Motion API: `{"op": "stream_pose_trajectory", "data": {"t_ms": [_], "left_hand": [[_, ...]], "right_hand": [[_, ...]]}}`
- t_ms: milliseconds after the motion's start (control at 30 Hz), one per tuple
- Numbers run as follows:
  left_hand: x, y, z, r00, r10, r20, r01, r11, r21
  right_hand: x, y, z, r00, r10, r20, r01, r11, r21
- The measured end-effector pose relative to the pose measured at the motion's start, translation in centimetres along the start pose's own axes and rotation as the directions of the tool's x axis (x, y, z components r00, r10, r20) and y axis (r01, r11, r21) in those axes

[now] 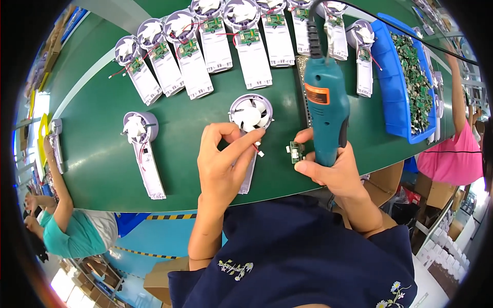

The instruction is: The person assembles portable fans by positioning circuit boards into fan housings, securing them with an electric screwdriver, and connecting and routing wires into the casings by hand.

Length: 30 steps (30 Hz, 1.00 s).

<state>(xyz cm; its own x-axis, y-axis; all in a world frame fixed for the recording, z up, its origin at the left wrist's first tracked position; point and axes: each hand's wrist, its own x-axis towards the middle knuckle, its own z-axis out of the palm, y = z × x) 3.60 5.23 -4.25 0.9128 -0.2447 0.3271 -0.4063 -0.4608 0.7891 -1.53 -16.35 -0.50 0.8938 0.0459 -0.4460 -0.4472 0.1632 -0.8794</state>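
Head view: left hand [222,164] clamped on white fan [250,117], right hand [328,169] gripping teal screwdriver [327,110] just beside.

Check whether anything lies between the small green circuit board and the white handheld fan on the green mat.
Nothing visible does. The small green circuit board, pinched in the right hand, faces the white handheld fan under the left hand across bare green mat.
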Motion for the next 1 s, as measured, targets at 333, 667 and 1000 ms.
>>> {"op": "stream_pose_trajectory", "data": {"t_ms": [333, 667, 1000], "left_hand": [[-1.8, 0.1, 0.9, 0.912, -0.399, -0.097, 0.324, 0.844, -0.428], [-1.8, 0.0, 1.4, 0.886, -0.460, -0.054, 0.388, 0.802, -0.455], [-1.7, 0.2, 1.0, 0.894, -0.448, -0.003, 0.399, 0.797, -0.454]], "right_hand": [[0.7, 0.1, 2.0, 0.988, -0.154, -0.018, 0.138, 0.926, -0.351], [2.4, 0.9, 4.3, 0.952, -0.305, 0.009, 0.258, 0.791, -0.555], [2.8, 1.3, 4.4, 0.913, -0.403, 0.057, 0.343, 0.687, -0.641]]}}
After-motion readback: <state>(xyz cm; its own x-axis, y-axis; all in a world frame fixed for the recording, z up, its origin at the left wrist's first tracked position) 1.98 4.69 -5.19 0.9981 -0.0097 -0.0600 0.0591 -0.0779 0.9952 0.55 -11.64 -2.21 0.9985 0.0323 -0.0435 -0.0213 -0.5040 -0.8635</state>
